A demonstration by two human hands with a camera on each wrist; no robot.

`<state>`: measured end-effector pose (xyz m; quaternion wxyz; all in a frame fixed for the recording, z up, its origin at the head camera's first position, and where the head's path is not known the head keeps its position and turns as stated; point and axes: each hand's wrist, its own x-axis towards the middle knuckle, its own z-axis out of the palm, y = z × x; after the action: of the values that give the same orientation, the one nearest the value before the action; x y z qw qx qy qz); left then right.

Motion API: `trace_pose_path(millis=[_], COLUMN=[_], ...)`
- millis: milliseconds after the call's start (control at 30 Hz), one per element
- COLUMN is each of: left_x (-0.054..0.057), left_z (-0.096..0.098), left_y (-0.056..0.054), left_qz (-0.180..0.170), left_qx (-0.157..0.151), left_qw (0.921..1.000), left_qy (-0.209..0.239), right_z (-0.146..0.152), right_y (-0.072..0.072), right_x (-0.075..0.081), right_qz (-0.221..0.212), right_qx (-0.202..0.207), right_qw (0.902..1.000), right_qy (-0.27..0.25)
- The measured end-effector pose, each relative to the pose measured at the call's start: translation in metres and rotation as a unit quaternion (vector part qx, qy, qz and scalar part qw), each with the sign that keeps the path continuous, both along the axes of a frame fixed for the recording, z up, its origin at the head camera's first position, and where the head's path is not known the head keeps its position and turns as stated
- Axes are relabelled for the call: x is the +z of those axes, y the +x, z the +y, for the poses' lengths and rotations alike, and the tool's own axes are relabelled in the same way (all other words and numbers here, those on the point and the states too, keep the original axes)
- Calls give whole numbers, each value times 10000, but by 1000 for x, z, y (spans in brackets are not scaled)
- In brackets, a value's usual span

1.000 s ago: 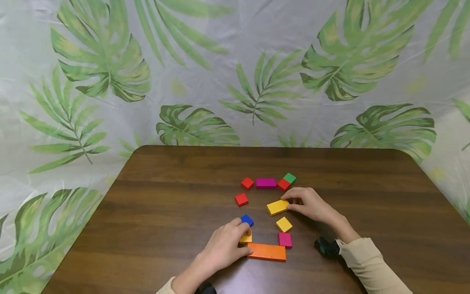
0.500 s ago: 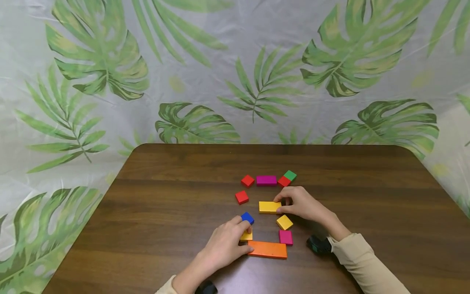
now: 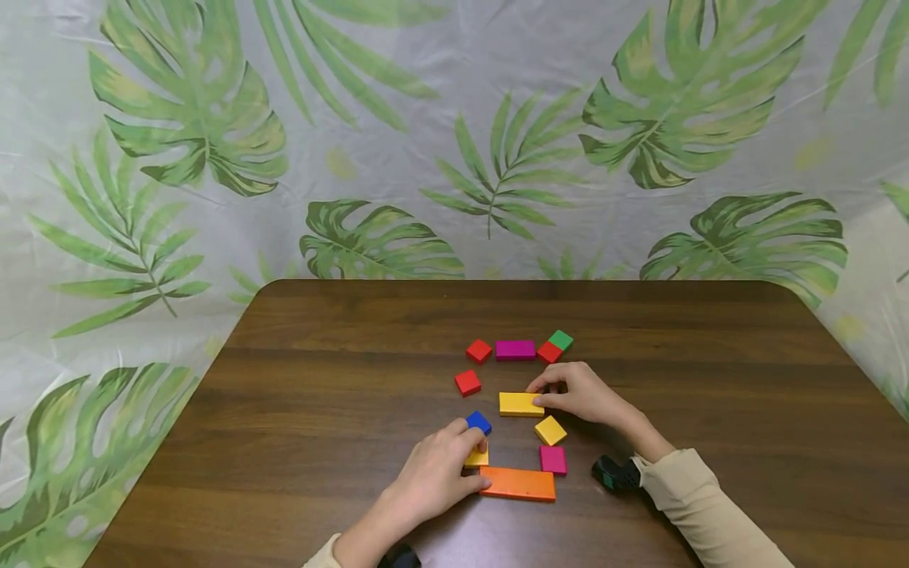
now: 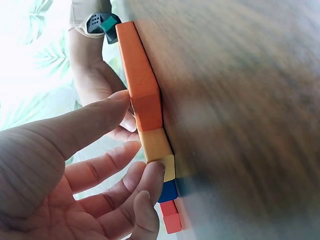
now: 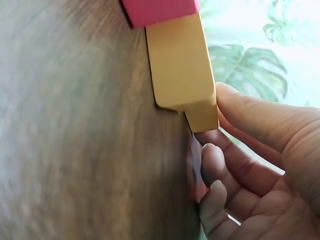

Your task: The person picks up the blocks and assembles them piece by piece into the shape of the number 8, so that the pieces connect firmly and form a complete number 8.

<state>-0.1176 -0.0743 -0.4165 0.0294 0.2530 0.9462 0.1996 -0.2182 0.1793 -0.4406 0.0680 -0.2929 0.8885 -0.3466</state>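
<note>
In the head view my right hand pinches the right end of a long yellow block between thumb and fingers. The block lies crosswise among the others. My left hand rests at the lower left, thumb touching the left end of an orange block and fingertips against a small yellow block, which they partly cover. A blue block sits just beyond those fingers. In the left wrist view, the thumb lies by the orange block and the fingers are loosely bent.
Right of centre are a yellow square block and a magenta square one. Farther back lie red blocks, a purple block and a green block. All are on the brown wooden table, before a leaf-patterned cloth.
My right hand has slid the long yellow block left and turned it from slanted to straight across. In the last half second it barely moves. My left hand stays put.
</note>
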Motion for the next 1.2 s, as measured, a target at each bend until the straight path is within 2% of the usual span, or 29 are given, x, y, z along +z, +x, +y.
trace_pose_path(millis=[367,667,967,1200], left_x=[0,-2,3,2], left_z=[2,3,2,1], left_y=[0,4,-3,-1], left_qz=[-104,-171,-96,-215], left_qx=[-30,-51,-26,3], left_qw=[9999,9998,9999,9998], left_qy=[36,-22,20,15], right_z=[-6,-6,-8,-11], right_y=[5,10,4,6], right_x=[1,-4,7,4], right_qz=[-108,-170,-91,-165], right_qx=[107,334,405,353], right_qw=[9999,9993,9991,9992], right_qy=[-46,-51,5,58])
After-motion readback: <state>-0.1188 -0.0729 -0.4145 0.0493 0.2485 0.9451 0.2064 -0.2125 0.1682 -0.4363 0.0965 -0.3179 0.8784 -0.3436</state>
